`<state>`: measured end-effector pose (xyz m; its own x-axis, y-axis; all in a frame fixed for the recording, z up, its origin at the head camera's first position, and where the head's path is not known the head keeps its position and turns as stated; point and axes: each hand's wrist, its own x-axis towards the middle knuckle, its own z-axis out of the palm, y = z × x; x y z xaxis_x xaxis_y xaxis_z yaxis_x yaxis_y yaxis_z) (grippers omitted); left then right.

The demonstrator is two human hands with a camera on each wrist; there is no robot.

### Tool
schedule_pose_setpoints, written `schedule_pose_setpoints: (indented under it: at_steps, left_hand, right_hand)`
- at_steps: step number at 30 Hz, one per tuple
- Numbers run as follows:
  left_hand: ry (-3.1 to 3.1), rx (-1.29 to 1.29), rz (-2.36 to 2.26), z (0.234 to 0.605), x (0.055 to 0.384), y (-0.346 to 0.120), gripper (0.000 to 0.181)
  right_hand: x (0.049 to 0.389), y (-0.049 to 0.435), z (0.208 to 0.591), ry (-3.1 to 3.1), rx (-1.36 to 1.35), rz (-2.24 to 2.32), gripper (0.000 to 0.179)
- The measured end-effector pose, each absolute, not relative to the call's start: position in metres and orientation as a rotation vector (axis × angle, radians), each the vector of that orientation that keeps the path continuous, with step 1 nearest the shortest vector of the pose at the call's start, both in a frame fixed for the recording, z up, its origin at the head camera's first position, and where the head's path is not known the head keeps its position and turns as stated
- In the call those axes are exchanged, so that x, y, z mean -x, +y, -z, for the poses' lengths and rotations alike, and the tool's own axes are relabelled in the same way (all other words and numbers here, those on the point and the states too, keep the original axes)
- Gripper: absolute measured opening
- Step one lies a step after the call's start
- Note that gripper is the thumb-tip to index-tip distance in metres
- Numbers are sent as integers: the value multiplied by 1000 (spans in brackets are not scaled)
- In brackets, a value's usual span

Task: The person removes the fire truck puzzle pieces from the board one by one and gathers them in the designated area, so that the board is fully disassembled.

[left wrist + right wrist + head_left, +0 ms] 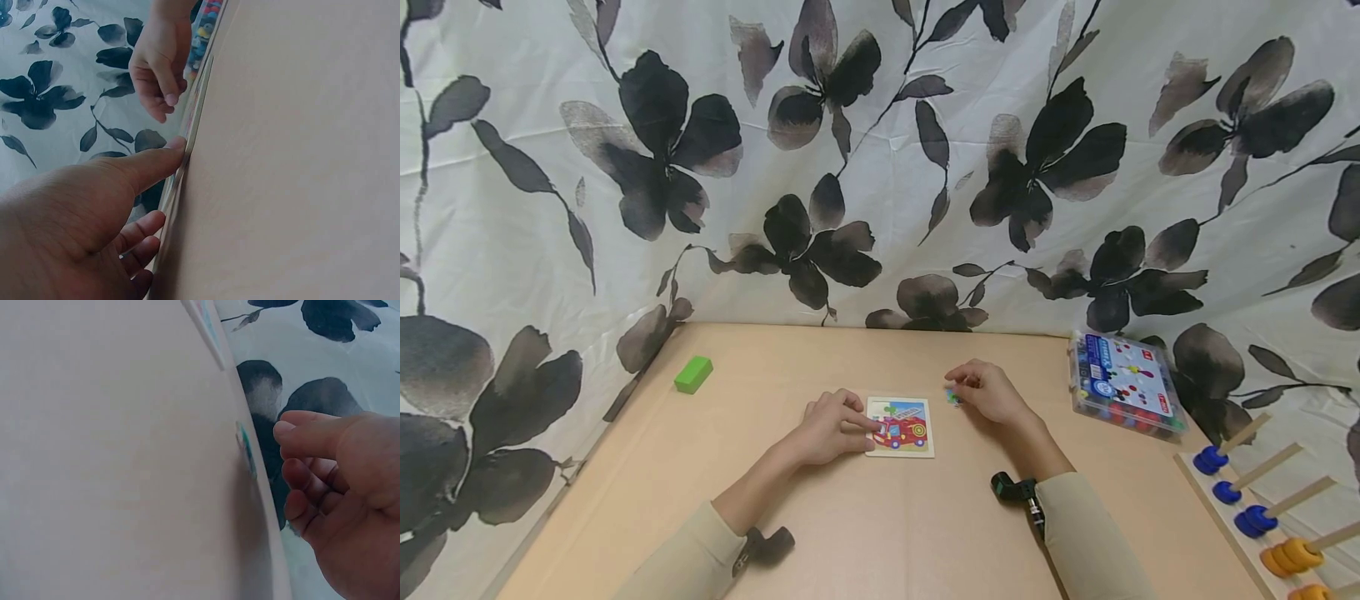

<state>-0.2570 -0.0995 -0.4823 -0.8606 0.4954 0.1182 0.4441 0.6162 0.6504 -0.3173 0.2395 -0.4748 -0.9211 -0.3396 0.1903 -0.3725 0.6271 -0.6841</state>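
A small square picture puzzle (900, 427) with a red fire truck and a pale border lies flat on the table. My left hand (837, 427) is at its left edge; in the left wrist view the straight thumb (156, 167) touches the board and the other fingers are loosely bent beside it. To the right of the puzzle is a small blue-green puzzle piece (952, 397). Over this piece hovers my right hand (992, 392), thumb and forefinger close together. In the right wrist view the piece (247, 450) shows apart from the bent fingers (297, 475).
A green block (693, 375) lies at the back left. At the back right stands a clear plastic box (1126, 387) of colourful parts. A wooden peg rack (1247, 533) with blue and orange rings occupies the front right. Floral cloth (925, 208) hangs behind the table (850, 533).
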Motion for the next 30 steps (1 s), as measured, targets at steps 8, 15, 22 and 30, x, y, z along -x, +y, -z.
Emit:
schedule_pose_setpoints:
  at_steps: [8,15,22,30]
  left_hand:
    - [2756,-795,-1080,481,256,-99,26]
    - [2758,-794,-1091,482,255,-99,26]
    - [2761,-794,-1059,481,255,-98,26]
    - [2764,-786,-1045,480,255,-98,25]
  right_hand:
    - [313,229,464,-2743,-661,-1245,23]
    - [306,212,455,-2708,-717,-1268,23]
    - [301,195,454,-2720,-738,-1326,24]
    - [299,180,455,-2716,-778,-1342,29]
